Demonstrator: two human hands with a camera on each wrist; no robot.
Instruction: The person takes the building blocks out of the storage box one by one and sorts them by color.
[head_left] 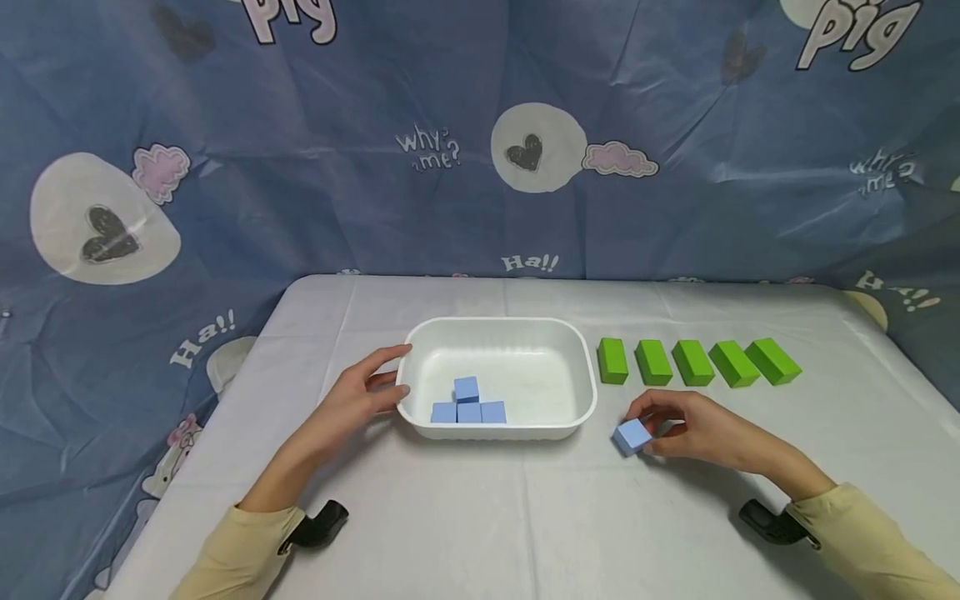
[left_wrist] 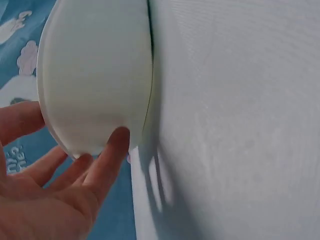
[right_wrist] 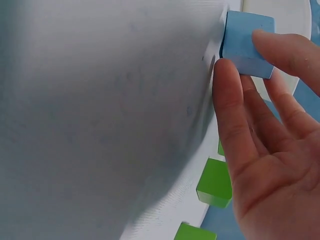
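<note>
Four cubes (head_left: 468, 412) lie in the tray (head_left: 543, 375) (toward its front), five blocks (head_left: 693, 363) right of it

Ahead of you hangs a creased blue cloth (head_left: 420, 208) with a faint sheen, printed with pale rounded patches (head_left: 558, 150), dark hearts (head_left: 528, 155), pink clouds (head_left: 618, 159) and white lettering (head_left: 512, 264), including 2 "pig" words (head_left: 261, 21) near the top. Below it, your white-covered table (head_left: 450, 517) is well lit, with rounded far corners and faint creases.

Right hand (right_wrist: 272, 145) in close, fingers (right_wrist: 231, 107) pinching a blue cube (right_wrist: 242, 42)! Behind it, part of a white tray (right_wrist: 295, 17); lower down, green blocks (right_wrist: 214, 181) beside the palm, white-covered desk (right_wrist: 100, 110) filling the left!
</note>
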